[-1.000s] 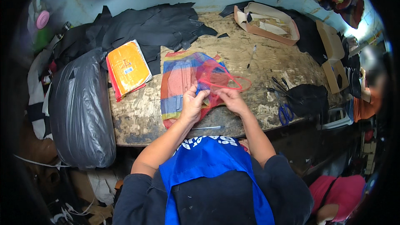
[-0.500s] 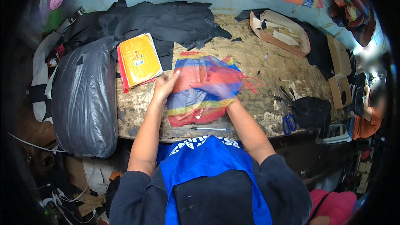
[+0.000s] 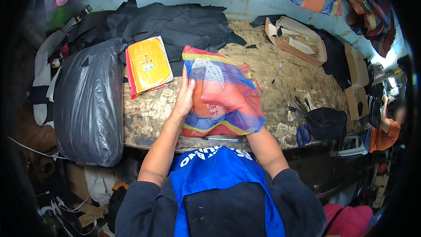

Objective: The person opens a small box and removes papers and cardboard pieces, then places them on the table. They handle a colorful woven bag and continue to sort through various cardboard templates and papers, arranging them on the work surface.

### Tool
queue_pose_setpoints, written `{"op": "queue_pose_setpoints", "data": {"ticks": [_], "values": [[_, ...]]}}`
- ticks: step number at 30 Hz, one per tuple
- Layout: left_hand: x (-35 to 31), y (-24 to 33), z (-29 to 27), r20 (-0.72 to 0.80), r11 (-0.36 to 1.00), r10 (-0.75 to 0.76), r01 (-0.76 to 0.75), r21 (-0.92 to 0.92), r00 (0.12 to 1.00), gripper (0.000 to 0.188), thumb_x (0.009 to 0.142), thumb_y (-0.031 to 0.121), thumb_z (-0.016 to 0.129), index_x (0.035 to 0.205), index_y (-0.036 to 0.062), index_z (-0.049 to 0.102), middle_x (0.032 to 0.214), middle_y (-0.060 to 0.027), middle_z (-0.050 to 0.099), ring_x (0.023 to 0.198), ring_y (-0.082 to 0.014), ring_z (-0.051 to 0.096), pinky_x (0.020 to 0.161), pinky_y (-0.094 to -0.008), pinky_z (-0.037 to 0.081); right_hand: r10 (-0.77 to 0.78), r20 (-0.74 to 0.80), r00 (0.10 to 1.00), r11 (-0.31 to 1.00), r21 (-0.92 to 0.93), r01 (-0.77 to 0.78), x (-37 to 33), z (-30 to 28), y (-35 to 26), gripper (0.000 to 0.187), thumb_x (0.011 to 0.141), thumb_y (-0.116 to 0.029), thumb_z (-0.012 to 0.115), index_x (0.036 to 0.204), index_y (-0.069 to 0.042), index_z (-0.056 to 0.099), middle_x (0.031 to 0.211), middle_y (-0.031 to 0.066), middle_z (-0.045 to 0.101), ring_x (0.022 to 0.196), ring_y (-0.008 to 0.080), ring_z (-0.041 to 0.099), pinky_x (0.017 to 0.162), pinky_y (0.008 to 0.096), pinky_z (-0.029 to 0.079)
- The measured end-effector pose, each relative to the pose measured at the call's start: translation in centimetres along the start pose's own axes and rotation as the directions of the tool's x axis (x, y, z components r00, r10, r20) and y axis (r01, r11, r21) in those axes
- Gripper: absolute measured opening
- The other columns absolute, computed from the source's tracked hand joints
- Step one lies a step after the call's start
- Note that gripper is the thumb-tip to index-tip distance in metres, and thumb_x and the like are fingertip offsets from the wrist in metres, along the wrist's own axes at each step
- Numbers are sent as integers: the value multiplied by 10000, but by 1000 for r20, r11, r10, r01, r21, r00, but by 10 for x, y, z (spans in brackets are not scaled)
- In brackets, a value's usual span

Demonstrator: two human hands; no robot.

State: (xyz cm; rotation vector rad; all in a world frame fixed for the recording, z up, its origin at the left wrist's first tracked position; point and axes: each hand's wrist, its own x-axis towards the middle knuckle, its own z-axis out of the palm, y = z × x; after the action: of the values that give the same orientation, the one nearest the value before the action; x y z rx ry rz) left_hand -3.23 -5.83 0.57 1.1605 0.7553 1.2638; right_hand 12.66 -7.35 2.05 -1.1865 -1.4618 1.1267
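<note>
Head view: left hand (image 3: 184,98) against mesh bag (image 3: 229,77), right hand (image 3: 223,100) behind mesh; grips unclear; likely light, floppy; best held by edges.

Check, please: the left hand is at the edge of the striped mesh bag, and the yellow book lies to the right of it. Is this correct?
Not quite: in the head view, the yellow book lies to the left of the striped mesh bag. The left hand is at the bag's edge.
</note>
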Motion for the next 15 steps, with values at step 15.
{"op": "queue_pose_setpoints", "data": {"ticks": [15], "values": [[43,63,7,136,986,-18,40,-160,990,276,933,251,517,997,5,621,911,-4,632,820,-58,556,738,-207,436,-175,-153,973,973,126,195,-15,16,-41,692,583,-93,831,1182,-15,494,1125,73,556,1042,183,527,891,325,454]]}}
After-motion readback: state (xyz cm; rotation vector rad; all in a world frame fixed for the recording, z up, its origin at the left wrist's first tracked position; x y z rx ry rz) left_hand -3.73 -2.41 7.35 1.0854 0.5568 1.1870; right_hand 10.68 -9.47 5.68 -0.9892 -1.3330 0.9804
